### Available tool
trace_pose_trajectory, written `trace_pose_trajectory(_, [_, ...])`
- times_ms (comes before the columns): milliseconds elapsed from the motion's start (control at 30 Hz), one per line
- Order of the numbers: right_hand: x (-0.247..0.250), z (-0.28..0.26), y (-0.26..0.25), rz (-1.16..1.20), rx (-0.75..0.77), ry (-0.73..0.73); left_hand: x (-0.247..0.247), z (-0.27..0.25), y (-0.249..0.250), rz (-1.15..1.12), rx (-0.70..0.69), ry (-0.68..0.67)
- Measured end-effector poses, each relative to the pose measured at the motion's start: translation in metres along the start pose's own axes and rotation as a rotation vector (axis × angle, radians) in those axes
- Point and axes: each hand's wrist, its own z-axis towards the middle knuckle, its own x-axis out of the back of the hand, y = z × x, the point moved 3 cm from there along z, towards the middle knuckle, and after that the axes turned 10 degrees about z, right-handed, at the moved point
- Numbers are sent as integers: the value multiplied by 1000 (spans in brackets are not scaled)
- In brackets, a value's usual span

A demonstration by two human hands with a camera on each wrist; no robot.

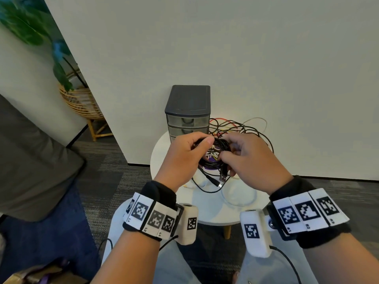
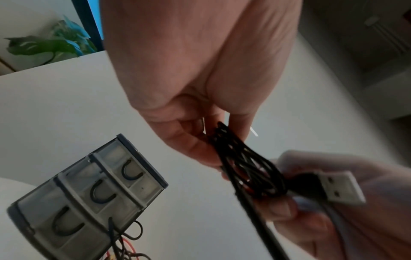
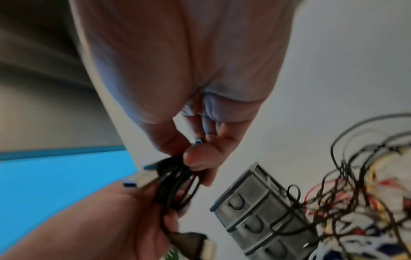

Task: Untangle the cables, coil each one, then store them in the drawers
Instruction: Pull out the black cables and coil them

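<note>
A coiled black cable [image 1: 215, 154] hangs in the air above the round white table [image 1: 211, 210], between both hands. My left hand [image 1: 184, 154] pinches its left side, thumb on top; the same coil [image 2: 246, 168] shows in the left wrist view. My right hand [image 1: 246, 154] grips the right side of the coil [image 3: 177, 186]. A USB plug [image 1: 223, 177] dangles below the coil, and a silver USB plug [image 2: 340, 188] sticks out by the right fingers. A dark grey drawer unit [image 1: 187, 113] with three shut drawers stands behind. A tangle of black, red and yellow cables [image 1: 235, 126] lies to its right.
Another black cable end [image 1: 207, 181] and a pale clear cable loop [image 1: 239, 198] lie on the table's near part. The white wall stands right behind the drawers. A plant in a rattan stand [image 1: 82, 103] is at the far left.
</note>
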Motion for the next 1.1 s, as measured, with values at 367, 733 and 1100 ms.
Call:
trace_pose_trajectory(367, [13, 1, 7, 87, -132, -153, -21, -3, 5, 237, -163, 5])
trace_pose_trajectory(733, [5, -5, 5, 681, -60, -47, -16, -2, 11, -381, 106, 73])
trace_pose_trajectory(1100, [15, 2, 15, 759, -56, 184, -25, -19, 6, -402, 52, 86])
